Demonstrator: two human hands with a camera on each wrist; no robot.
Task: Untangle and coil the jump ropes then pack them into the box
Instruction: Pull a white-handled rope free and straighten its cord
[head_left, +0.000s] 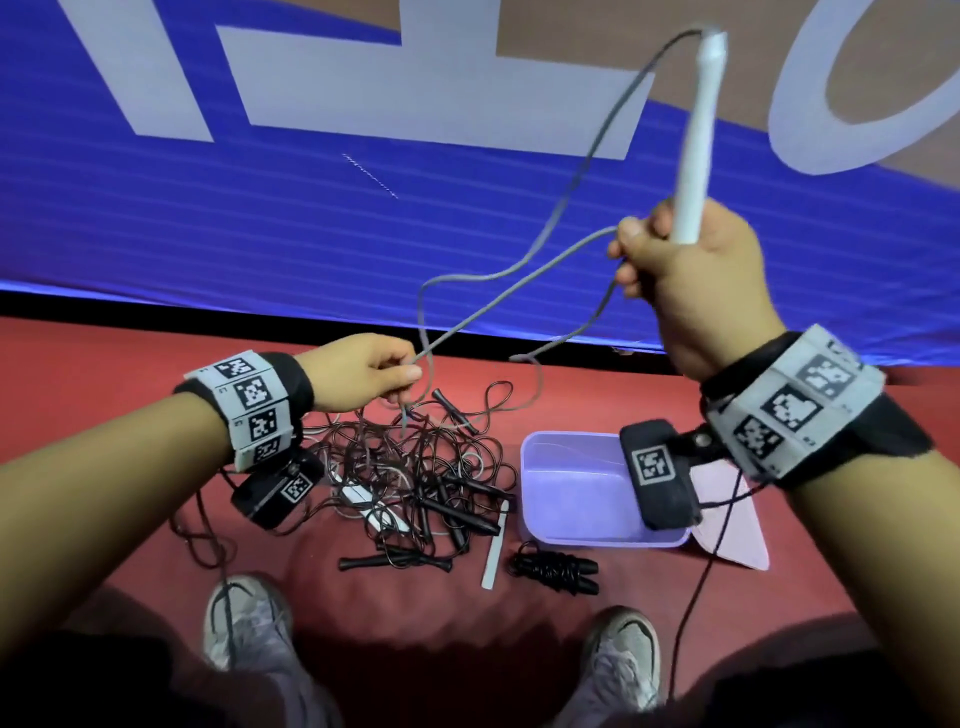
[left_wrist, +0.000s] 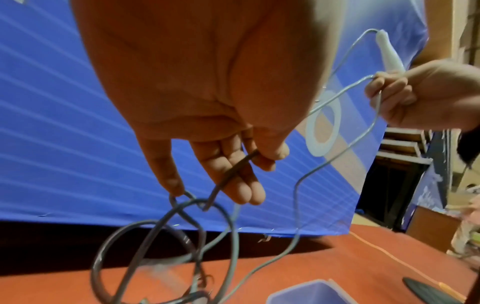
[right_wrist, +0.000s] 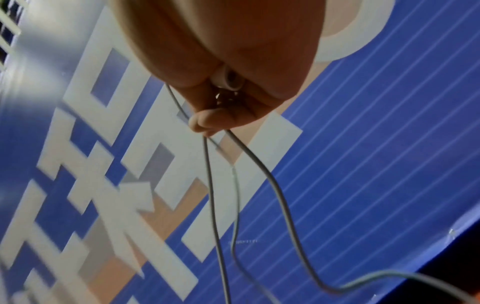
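Observation:
My right hand (head_left: 675, 260) is raised and grips a white jump-rope handle (head_left: 698, 130) upright, with loops of its grey rope (head_left: 519, 270) caught under the fingers. The rope (left_wrist: 337, 148) droops down to my left hand (head_left: 374, 371), which pinches it between thumb and fingers (left_wrist: 244, 181) above the pile. On the red floor lies a tangle of black and grey ropes (head_left: 415, 467) with black handles. An empty purple box (head_left: 576, 488) stands right of it. A coiled black rope (head_left: 558, 569) and a loose white handle (head_left: 496, 545) lie in front of the box.
A blue banner (head_left: 260, 218) with white letters hangs just behind the floor strip. A pink lid (head_left: 737, 525) lies by the box's right side. My two shoes (head_left: 244, 618) stand near the pile's front. Thin black sensor cables (head_left: 696, 597) dangle from my wrists.

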